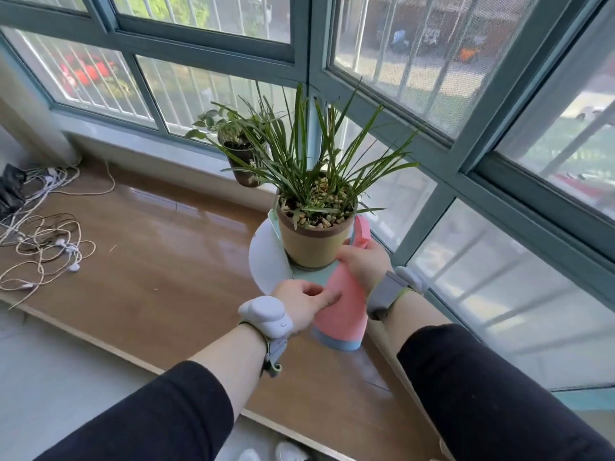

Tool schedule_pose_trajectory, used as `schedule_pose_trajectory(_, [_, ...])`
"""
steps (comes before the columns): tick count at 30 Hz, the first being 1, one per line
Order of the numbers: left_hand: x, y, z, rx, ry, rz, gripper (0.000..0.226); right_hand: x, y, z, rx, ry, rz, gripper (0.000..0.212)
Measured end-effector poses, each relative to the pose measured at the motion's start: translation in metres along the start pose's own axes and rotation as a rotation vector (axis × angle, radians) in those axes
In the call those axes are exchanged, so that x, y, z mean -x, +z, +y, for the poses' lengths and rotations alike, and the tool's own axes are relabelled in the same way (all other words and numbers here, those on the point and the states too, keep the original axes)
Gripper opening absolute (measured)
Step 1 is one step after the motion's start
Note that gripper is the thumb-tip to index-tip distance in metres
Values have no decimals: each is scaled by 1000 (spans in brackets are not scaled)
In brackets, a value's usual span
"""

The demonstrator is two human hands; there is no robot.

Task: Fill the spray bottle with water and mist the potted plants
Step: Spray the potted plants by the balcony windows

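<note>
A pink spray bottle (342,311) with a blue base is held tilted above the wooden sill, its pink head pointing up toward the nearest plant. My right hand (364,264) grips the bottle's neck just under the head. My left hand (304,299) rests fingers against the bottle's left side. Right in front stands a tan pot (312,242) of long grass-like leaves on a white round stand (266,261). A smaller dark pot (244,161) with leafy stems stands behind it by the window.
The wooden sill (159,247) runs left. Tangled white cables and earphones (50,247) lie at its far left. Window frames and glass close in behind and to the right. White shoes (286,452) show on the floor below.
</note>
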State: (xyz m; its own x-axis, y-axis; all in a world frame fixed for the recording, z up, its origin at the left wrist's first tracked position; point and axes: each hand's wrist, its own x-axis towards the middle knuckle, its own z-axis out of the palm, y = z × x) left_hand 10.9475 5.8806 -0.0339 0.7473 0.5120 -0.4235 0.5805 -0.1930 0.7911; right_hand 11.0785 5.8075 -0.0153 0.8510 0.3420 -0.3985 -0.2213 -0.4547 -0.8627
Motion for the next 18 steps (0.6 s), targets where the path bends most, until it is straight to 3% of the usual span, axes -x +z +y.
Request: schedule_pose_trajectory(18, [14, -1, -10, 53, -57, 8, 40, 2, 11, 13, 91, 24, -36, 8])
